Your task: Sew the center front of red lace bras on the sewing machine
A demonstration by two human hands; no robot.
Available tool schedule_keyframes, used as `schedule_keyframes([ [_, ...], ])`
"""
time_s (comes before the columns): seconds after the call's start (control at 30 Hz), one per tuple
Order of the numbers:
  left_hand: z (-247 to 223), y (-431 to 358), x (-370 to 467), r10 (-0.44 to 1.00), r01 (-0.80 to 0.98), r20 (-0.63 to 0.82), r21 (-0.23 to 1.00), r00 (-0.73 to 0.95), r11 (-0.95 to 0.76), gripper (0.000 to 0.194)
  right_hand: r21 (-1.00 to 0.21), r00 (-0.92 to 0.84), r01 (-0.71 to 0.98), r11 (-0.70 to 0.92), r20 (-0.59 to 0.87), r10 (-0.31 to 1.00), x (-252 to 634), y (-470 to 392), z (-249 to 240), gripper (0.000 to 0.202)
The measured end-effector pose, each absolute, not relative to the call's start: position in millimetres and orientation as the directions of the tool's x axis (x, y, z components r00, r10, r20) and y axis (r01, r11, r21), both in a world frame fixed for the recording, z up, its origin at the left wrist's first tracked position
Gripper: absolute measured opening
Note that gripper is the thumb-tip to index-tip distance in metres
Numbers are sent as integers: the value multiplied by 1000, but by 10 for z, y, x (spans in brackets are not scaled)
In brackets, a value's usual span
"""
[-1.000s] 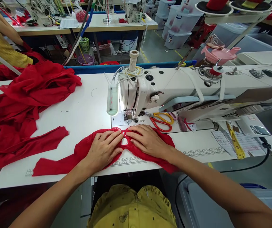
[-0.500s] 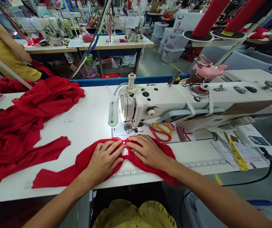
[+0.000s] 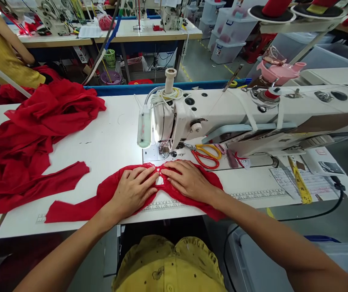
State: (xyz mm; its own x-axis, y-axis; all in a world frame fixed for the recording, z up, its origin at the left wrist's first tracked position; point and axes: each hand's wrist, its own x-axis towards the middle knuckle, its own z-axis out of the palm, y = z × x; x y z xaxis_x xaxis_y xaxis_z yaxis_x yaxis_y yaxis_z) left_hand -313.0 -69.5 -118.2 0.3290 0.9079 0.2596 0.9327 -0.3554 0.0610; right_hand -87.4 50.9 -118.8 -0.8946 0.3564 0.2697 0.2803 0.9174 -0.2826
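A red garment piece (image 3: 109, 187), which looks like a bra with two cups, lies spread on the white sewing table (image 3: 116, 134) in front of the needle area. My left hand (image 3: 135, 188) rests flat on its left part, fingers stretched toward the middle. On the right part lies my right hand (image 3: 188, 180), palm down, fingers also pointing inward. Between my fingertips shows a small open gap at the centre of the piece, with white table behind it. Just beyond it stands the sewing machine head (image 3: 169, 121). Scissors (image 3: 206, 156) with red and orange handles lie beside the machine.
A heap of red fabric (image 3: 46, 121) covers the table's left side. A printed ruler scale (image 3: 252, 195) runs along the front edge. A yellow tape measure (image 3: 301, 182) hangs over papers at right. Plastic bins (image 3: 228, 40) stand behind; a person in yellow (image 3: 8, 44) sits at left.
The camera view has tilted downward, so the scene sits higher in the picture. Both hands stay in the same place on the red piece, with no clear movement.
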Motion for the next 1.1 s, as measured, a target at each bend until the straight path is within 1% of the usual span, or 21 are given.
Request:
schedule_keyframes([
  [0.3, -1196, -699, -3139, 916, 935, 249, 88, 314, -344, 41, -293, -890, 269, 918, 290, 353, -867, 515, -1187, 34],
  [0.7, -1227, -693, -3152, 919, 935, 246, 103, 306, -339, 39, -285, -895, 276, 918, 271, 353, -870, 507, -1176, 34],
  [0.97, -1201, -694, -3131, 920, 937, 242, 85, 309, -337, 37, -248, -886, 281, 927, 304, 349, -865, 503, -1192, 30],
  [1.1, -1204, -694, -3131, 915, 935, 253, 85, 315, -345, 36, -269, -883, 272, 924, 311, 351, -859, 508, -1193, 30],
])
